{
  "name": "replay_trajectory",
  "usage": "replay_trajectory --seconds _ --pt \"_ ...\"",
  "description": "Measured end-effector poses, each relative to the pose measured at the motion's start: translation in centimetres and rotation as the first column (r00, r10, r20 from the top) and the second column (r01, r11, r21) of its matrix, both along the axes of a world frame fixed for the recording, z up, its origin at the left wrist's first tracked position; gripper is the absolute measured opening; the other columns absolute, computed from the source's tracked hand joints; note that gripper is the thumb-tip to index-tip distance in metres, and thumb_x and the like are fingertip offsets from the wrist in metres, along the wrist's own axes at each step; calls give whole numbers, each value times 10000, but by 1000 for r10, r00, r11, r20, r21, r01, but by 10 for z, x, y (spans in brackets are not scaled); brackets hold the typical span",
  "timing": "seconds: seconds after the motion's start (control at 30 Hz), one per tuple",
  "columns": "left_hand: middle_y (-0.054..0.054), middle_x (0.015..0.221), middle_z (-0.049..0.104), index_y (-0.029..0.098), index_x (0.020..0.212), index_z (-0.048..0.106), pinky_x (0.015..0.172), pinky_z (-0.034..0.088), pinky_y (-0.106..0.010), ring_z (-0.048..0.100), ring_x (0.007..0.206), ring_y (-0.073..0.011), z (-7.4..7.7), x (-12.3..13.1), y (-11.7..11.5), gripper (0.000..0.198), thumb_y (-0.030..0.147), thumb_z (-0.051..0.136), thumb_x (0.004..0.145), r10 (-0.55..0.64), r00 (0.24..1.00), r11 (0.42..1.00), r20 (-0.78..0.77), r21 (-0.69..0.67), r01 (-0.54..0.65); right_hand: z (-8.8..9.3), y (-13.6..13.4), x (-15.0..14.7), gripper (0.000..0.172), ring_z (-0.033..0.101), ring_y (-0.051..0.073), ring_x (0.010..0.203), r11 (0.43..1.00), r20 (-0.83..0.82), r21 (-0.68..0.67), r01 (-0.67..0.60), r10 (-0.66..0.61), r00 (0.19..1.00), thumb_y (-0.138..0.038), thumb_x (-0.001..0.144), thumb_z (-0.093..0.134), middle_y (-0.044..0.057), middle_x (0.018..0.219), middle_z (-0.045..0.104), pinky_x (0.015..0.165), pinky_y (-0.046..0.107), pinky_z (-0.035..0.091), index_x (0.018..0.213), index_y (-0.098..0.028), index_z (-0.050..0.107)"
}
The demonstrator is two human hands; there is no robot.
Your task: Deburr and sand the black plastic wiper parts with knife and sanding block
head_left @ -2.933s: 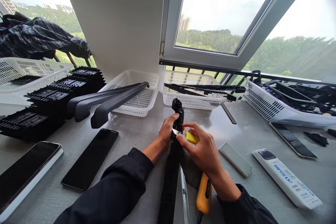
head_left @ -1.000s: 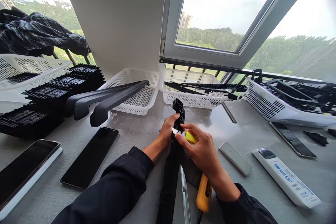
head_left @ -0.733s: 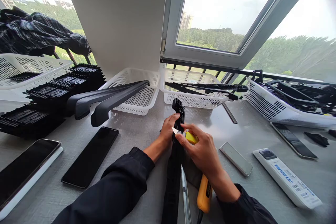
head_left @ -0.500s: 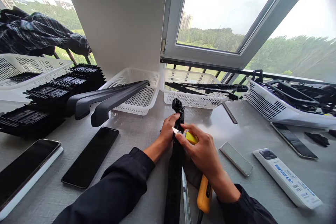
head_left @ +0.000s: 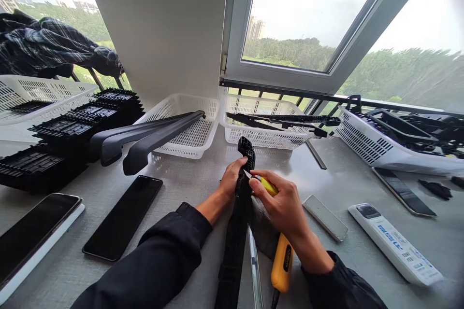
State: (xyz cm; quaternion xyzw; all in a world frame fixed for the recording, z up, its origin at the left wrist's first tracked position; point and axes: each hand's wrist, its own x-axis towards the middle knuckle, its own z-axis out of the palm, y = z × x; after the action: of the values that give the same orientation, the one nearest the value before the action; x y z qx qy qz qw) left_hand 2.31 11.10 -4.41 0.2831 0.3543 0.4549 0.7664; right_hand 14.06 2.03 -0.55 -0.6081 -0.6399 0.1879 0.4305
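My left hand (head_left: 232,177) is closed around a long black plastic part (head_left: 235,231), just below its ribbed, hooked upper end. The part runs down toward me and out of the bottom of the view. My right hand (head_left: 281,198) grips a yellow utility knife (head_left: 268,186), its pale blade tip pointing up-left against the part's right edge. Beneath my right wrist lies a yellow-handled tool (head_left: 282,265) with a dark cord. A shiny metal strip (head_left: 255,270) lies between that tool and the black part.
White baskets (head_left: 188,150) line the back, with grey curved bars (head_left: 159,142) leaning on one. Black parts are stacked (head_left: 68,128) at left. Phones (head_left: 123,217) lie on the grey table (head_left: 174,188), and a white labelled device (head_left: 395,244) is at right.
The knife and my right hand have drawn slightly right, and the blade now angles up-left. The black part's lower end has swung left. My left hand keeps its grip.
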Motion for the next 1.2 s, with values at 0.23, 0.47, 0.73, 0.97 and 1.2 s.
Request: replay_trajectory --seconds 0.23,0.47,0.73,0.97,1.2 --pt "-34 548 627 178 608 625 496 430 -268 532 473 -133 2 -2 0 441 587 678 763 -181 982 978 -48 93 185 0 -2 0 284 645 166 686 999 -4 40 2 -2 1000 -397 920 681 8 848 754 669 268 488 1114 -219 787" --pt "15 575 585 197 600 588 590 455 -263 557 581 -145 7 1 -7 354 472 757 745 -26 994 986 -110 161 43 -5 -2 2 227 650 158 674 988 37 84 -131 128 991 -284 923 661 2 853 783 695 271 494 1075 -240 824" --pt "8 621 535 214 576 574 636 419 -287 485 655 -160 14 1 -8 286 409 751 687 2 988 982 -153 186 27 -4 -1 5 147 619 135 633 983 56 104 -149 144 988 -271 933 665 -24 784 755 651 250 458 957 -229 803" --pt "5 630 520 222 600 571 621 374 -304 480 670 -170 11 1 -10 354 497 791 639 -13 985 987 -172 157 41 -3 -1 4 139 628 140 650 979 101 133 -153 140 985 -282 946 630 -18 791 749 657 251 445 915 -217 749" --pt "60 578 377 235 569 418 568 294 -287 335 591 -112 6 2 -5 483 551 769 672 -78 984 950 -161 286 122 -3 1 3 138 549 125 595 984 136 108 -140 125 983 -305 929 618 -32 726 688 623 247 405 844 -216 679"
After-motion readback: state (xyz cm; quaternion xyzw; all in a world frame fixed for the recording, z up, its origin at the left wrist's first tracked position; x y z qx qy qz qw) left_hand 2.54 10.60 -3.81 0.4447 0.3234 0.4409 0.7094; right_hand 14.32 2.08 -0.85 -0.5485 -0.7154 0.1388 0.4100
